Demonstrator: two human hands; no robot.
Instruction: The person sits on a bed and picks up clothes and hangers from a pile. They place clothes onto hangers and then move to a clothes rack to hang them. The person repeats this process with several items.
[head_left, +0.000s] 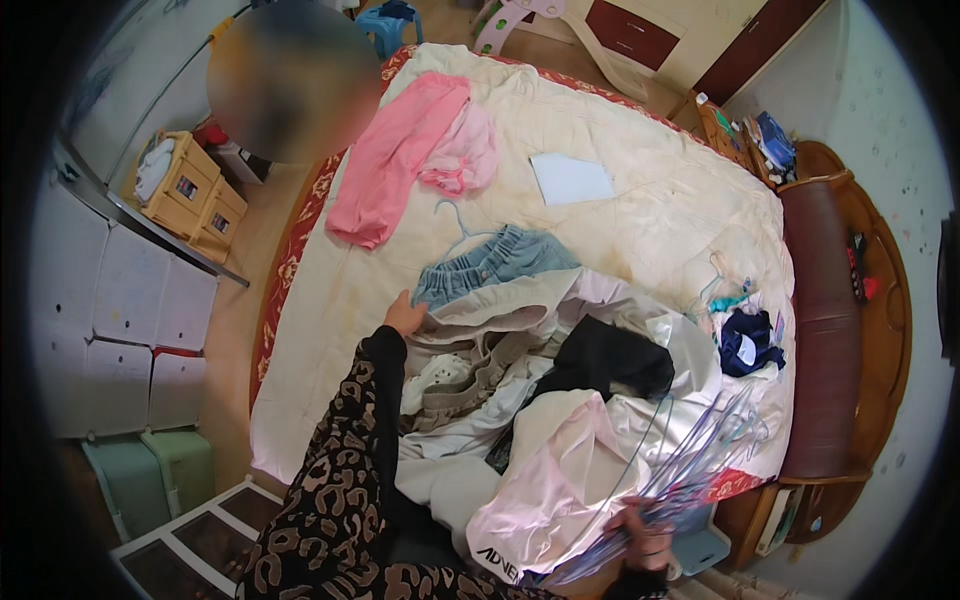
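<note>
My left hand (406, 313) pinches the edge of light blue denim garment (499, 259) with an elastic waistband, beside a pale garment's waistband (487, 322). A light blue hanger (459, 225) lies at the denim's far side. At the lower right, my right hand (643, 534) grips a bundle of thin wire-like hangers (697, 457). Between my hands spreads a pile of clothes: a black garment (600, 356), a grey-brown waistband (472, 390) and a shiny pale pink garment (547, 480).
Pink trousers (405, 157) and a white sheet (574, 178) lie farther off on the bed (652, 195). Small dark blue clothing (746, 341) is near the headboard (821, 330). Yellow storage bins (184, 187) and white cabinets (131, 300) stand at left; a blurred area hides part of the upper left.
</note>
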